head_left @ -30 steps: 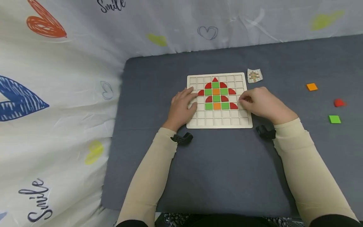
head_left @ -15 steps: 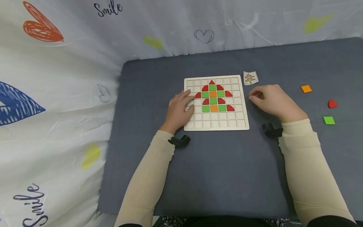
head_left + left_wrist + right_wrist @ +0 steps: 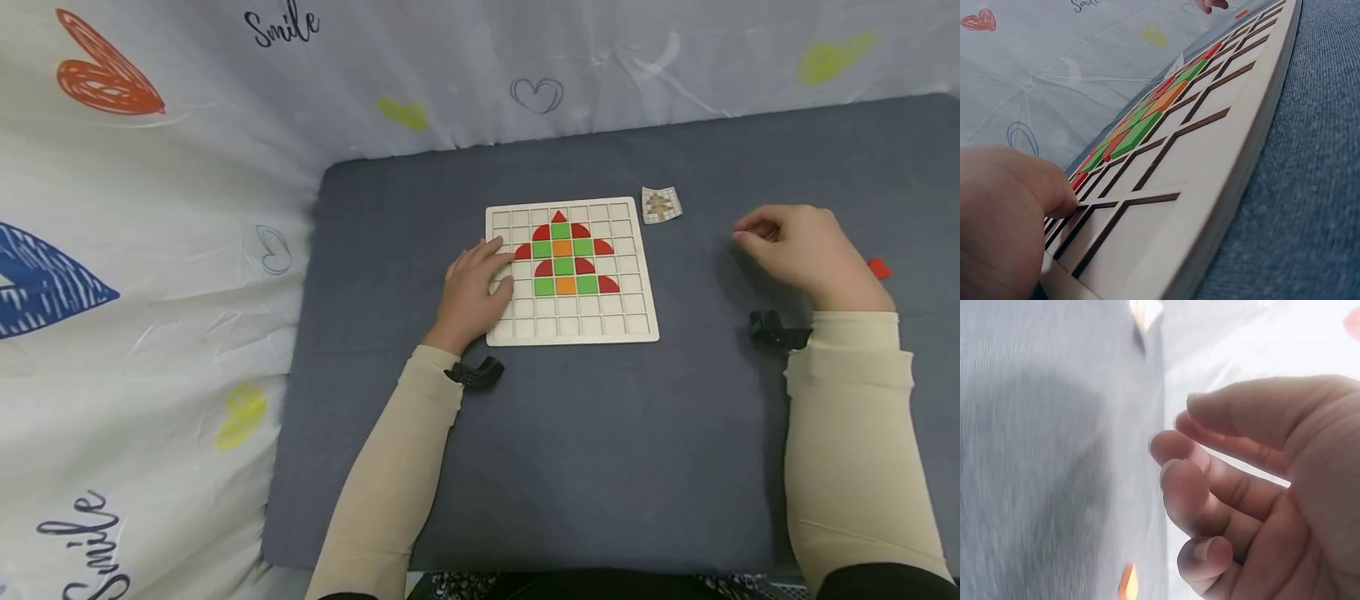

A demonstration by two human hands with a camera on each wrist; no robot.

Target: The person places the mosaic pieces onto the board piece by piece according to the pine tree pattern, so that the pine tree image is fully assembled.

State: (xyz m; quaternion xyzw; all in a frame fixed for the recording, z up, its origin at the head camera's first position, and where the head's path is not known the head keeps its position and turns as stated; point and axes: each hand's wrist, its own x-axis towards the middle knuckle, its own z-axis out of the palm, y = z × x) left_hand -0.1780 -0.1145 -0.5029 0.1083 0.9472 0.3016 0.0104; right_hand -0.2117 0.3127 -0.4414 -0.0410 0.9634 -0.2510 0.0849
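A wooden grid board lies on the grey table, with green, orange and red tiles set in it as a tree shape. The topmost tile is a red triangle. My left hand rests on the board's left edge, fingers spread and fairly straight; its thumb lies over the grid in the left wrist view. My right hand is above the table, right of the board. In the right wrist view its fingers are loosely curled, with nothing between them.
A small pattern card lies at the board's upper right corner. A loose red tile shows just beyond my right hand. An orange tile appears low in the right wrist view. Behind the table hangs a printed white cloth.
My right hand has moved right, from the board's right edge towards the loose tiles, and now covers the orange and green ones in the head view. The left hand stays on the board.
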